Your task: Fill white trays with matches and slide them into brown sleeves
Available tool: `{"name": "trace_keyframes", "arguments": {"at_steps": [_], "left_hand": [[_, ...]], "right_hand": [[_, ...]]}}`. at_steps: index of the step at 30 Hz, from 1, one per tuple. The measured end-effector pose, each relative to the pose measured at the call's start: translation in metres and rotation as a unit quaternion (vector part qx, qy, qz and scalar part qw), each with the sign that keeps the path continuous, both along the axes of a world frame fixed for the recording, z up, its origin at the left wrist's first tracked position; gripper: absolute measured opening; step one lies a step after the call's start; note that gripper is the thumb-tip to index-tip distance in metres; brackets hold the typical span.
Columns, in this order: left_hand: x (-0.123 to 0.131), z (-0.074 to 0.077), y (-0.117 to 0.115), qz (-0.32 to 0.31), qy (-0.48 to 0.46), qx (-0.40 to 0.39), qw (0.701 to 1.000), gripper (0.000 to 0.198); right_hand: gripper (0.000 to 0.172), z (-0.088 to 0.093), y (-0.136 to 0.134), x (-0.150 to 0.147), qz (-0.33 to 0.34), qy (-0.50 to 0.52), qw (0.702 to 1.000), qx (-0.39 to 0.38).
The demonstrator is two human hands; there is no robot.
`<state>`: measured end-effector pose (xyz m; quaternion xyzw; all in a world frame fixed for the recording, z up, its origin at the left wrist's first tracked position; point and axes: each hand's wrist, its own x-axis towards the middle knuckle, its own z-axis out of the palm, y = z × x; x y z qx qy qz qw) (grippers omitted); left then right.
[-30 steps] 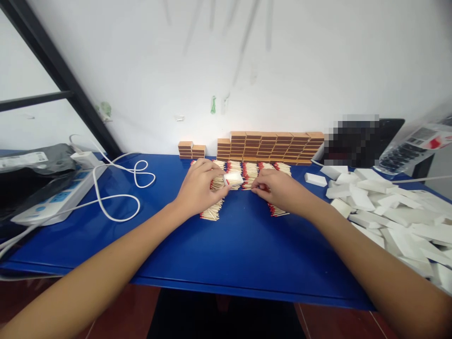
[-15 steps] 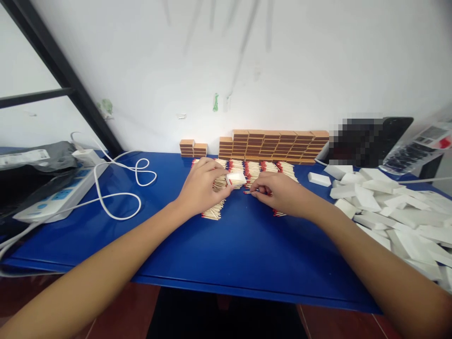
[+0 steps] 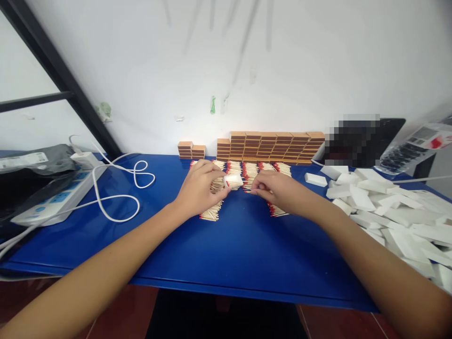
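My left hand (image 3: 200, 187) is closed round a small white matchbox tray (image 3: 233, 180), held just above rows of red-tipped matches (image 3: 249, 172) on the blue table (image 3: 233, 245). Close to its right, my right hand (image 3: 278, 189) pinches a few matches (image 3: 251, 190) with their ends pointing at the tray. More matches lie under both hands. Stacks of brown matchbox sleeves (image 3: 271, 147) stand against the wall behind.
A heap of white empty trays (image 3: 391, 212) covers the table's right side. A white power strip (image 3: 58, 195) and looped white cable (image 3: 120, 188) lie at the left, with a grey bag (image 3: 35, 157) behind. Black devices (image 3: 395, 141) stand at the back right.
The right hand has drawn its pinched matches a little closer to the tray in the left hand. Both hands otherwise stay in place.
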<state>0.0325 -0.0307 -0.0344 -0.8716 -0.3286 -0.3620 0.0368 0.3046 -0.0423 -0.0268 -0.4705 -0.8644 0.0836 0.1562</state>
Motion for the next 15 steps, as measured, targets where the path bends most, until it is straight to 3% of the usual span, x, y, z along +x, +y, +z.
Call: {"name": "trace_keyframes", "arguments": {"at_steps": [7, 15], "left_hand": [[0.004, 0.001, -0.006, -0.017, 0.017, -0.011, 1.000, 0.026], [0.011, 0.005, -0.016, -0.075, 0.011, -0.009, 0.997, 0.022]], "right_hand": [[0.017, 0.011, -0.008, -0.003, 0.022, 0.059, 0.996, 0.057], [0.011, -0.004, -0.015, -0.022, 0.032, 0.095, 0.990, 0.102]]}}
